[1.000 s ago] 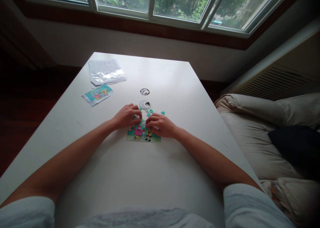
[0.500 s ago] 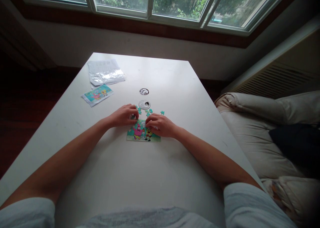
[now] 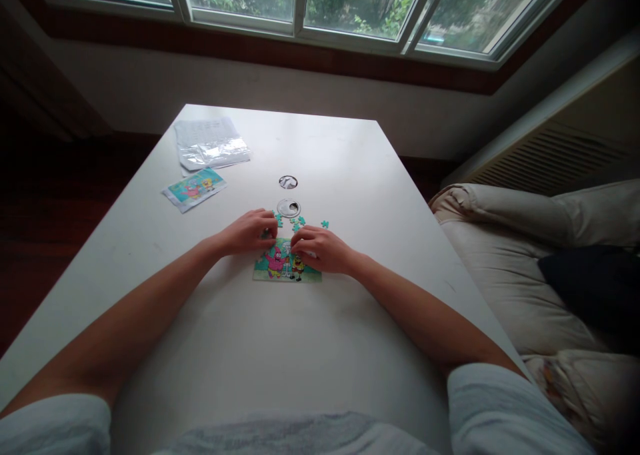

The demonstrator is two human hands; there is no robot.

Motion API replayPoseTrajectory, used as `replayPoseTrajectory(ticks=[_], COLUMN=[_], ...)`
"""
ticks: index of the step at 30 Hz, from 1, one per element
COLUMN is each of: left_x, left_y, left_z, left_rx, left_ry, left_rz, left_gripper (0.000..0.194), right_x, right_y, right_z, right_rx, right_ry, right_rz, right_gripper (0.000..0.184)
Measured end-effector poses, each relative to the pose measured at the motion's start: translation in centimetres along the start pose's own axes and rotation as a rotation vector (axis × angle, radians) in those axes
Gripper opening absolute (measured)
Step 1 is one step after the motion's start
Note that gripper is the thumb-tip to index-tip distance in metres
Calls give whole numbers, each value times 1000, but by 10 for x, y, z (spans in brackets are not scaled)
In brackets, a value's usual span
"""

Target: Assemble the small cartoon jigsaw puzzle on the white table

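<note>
Hands meet over a puzzle (image 3: 287, 266) at mid-desk (image 3: 350, 175): the left hand (image 3: 249, 232) curls at its far left corner, fingertips seemingly pinching a piece, though that grip cannot be told for sure; the right hand (image 3: 323, 250) lies flat, apparently steadying the assembled part. The puzzle's long axis runs left to right, picture upright toward the sitter. Loose pieces (image 3: 299, 223) wait just beyond.

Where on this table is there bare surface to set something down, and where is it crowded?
The table is bare right of the puzzle, beyond the round cap, and between the puzzle and the near edge. It is crowded around the left hand, right hand and loose pieces, and at the papers.
</note>
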State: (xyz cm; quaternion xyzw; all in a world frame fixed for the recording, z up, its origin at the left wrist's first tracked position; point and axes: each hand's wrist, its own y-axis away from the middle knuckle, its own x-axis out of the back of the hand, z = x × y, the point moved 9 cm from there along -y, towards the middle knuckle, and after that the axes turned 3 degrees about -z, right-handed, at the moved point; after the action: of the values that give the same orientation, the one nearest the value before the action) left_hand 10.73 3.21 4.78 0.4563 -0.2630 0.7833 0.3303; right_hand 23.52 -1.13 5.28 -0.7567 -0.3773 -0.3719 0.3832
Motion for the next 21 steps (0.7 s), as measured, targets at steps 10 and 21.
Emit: replayPoseTrajectory(ticks=[10, 21], left_x=[-5, 28], left_y=[-2, 13], left_z=[5, -42], left_rx=[-30, 155], left_ry=[-41, -86], left_rz=[-5, 244], left_gripper=[9, 17], right_x=[-1, 15], right_y=[-2, 7], right_z=[-2, 21], right_rx=[5, -129], right_ry=[35, 126], right_rz=[-8, 183], right_gripper=[19, 17])
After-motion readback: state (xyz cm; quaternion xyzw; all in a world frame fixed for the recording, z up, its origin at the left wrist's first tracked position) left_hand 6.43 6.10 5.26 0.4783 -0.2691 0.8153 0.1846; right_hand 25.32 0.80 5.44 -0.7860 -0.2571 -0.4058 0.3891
